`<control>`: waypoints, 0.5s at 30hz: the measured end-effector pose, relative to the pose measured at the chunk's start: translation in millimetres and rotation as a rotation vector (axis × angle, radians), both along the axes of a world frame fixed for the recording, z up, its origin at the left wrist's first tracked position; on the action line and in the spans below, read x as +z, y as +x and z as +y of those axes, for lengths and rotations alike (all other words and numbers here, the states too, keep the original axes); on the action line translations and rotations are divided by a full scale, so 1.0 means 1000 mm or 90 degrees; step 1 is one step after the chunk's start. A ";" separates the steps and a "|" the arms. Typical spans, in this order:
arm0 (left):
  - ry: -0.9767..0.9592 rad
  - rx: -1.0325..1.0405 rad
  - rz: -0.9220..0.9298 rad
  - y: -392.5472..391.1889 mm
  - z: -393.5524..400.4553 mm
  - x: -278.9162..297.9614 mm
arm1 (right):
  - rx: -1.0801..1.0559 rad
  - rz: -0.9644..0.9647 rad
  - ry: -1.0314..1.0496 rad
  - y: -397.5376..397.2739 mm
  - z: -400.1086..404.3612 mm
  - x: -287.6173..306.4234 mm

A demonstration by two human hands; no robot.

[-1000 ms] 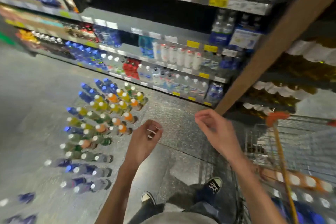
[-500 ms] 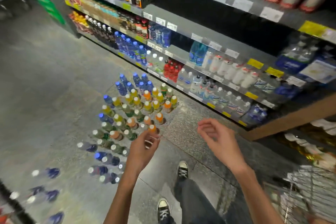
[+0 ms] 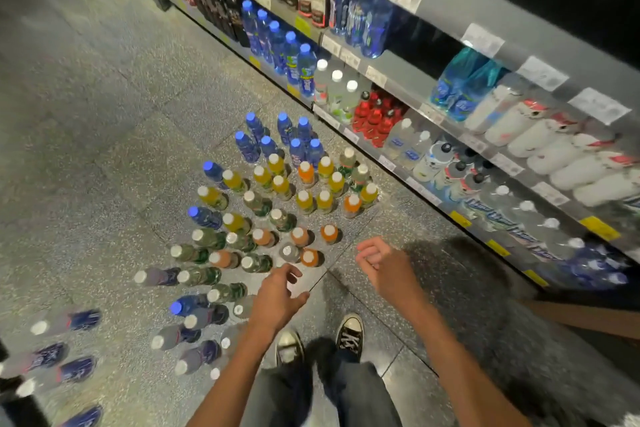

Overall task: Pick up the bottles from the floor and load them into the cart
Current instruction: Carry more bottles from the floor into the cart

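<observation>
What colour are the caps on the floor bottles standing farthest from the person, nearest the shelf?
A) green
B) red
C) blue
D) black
C: the far bottles on the floor all have blue caps, while the ones nearer the left hand and right hand mostly have white caps.
</observation>
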State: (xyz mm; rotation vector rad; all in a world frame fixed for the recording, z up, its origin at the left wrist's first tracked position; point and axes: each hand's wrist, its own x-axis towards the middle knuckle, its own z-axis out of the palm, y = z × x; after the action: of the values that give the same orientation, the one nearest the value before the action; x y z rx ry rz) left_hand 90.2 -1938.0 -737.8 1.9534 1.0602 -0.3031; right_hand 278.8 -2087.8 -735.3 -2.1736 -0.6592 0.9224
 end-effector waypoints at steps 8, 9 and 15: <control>0.106 -0.282 0.098 0.060 0.067 -0.266 | -0.005 0.060 -0.039 0.045 0.069 -0.261; 0.127 -0.335 0.114 0.066 0.073 -0.295 | 0.006 0.051 -0.043 0.050 0.075 -0.290; 0.193 -0.559 0.181 0.093 0.092 -0.407 | 0.063 0.009 -0.035 0.067 0.103 -0.442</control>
State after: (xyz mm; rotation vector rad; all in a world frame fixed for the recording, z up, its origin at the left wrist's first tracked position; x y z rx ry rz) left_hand 183.6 -1845.6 -1145.0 2.6280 0.3494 -0.9603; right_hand 345.8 -1985.2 -1177.2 -2.1976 -0.7486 1.0174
